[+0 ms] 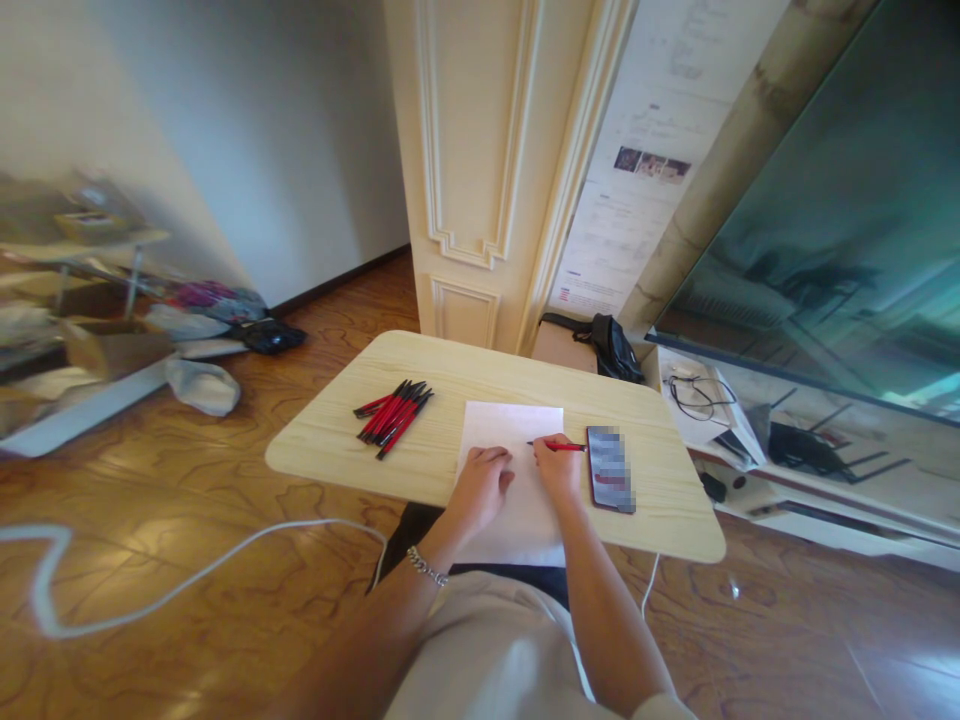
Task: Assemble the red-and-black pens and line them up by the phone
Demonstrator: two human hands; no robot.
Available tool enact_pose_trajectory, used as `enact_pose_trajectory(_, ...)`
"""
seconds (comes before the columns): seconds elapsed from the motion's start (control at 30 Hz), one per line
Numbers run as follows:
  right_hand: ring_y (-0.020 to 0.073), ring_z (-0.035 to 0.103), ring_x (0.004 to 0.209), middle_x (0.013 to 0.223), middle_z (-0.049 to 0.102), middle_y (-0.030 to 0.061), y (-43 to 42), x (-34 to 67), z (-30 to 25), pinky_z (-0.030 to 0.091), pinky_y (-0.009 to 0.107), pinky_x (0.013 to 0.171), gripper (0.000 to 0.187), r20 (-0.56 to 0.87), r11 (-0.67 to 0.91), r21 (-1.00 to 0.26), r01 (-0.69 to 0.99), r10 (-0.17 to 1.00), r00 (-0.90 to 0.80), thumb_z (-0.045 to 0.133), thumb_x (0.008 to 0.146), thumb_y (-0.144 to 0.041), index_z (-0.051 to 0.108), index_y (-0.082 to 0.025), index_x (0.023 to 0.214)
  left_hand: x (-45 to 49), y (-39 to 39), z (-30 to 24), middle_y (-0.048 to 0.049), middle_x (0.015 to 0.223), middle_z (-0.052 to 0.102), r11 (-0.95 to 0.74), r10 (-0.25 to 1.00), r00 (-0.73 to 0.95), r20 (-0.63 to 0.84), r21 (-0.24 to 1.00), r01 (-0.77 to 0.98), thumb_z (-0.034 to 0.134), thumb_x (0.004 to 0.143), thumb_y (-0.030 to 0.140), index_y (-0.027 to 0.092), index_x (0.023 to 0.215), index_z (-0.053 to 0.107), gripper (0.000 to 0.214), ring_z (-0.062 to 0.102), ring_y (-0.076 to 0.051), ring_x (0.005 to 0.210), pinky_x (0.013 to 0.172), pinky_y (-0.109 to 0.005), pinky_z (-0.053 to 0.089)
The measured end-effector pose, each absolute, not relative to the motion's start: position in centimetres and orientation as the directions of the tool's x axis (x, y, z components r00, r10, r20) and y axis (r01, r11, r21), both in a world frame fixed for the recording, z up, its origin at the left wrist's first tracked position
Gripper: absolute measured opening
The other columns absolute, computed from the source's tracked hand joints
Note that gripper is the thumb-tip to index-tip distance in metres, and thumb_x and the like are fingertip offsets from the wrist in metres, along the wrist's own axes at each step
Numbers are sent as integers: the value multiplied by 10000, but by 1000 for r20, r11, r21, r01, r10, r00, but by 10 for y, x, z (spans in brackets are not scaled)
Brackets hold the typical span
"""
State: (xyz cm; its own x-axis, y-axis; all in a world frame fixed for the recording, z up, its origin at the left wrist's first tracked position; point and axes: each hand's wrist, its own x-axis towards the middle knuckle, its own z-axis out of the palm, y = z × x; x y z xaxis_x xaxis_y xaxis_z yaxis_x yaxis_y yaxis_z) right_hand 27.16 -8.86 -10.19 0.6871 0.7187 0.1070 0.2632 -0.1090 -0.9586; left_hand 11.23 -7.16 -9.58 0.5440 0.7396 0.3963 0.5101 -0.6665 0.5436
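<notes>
A sheet of white paper lies on the small table, its near end reaching past the table's front edge. My right hand is closed around a red and black pen, its dark tip pointing left over the paper. On the paper's left side rests my left hand, fingers loosely bent, thumb apart, holding nothing. A phone with a blurred-out screen lies just right of my right hand. Several more red and black pens are heaped on the table left of the paper.
The pale wooden table has rounded corners. A white cable runs over the wooden floor at left. Boxes and bags stand far left. Behind the table are a cream panel, a black bag and a large screen.
</notes>
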Motion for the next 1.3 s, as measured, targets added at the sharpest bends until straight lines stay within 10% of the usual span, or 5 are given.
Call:
enact_pose_trajectory(0.4,102,548,607,791,639,37,-90,277,-78,395,221,511,251,-39,264,-850,-456,832,554,709,680,-363,629,-164,810,112,-69,-93,-83,1051,645,-674,730,556,396,551,492,571,787,84,173,1007,666,256,549,-230,975,896,-393,424)
enact_pose_trajectory(0.6,69,300,371,477,375,-65,-94,274,-68,254,213,369,546,-123,198,-750,-631,896,427,423,758,-727,563,-199,748,110,-65,-91,-80,1037,649,-668,734,562,381,555,496,585,779,90,181,999,672,253,554,-236,974,899,-392,425)
enact_pose_trajectory(1.3,94,235,400,430,249,-60,-97,287,-55,263,226,413,576,-150,186,-723,-665,898,415,321,758,-719,440,-211,513,110,-66,-89,-86,1002,658,-655,746,541,390,580,485,593,780,92,175,979,676,231,565,-231,959,891,-405,436)
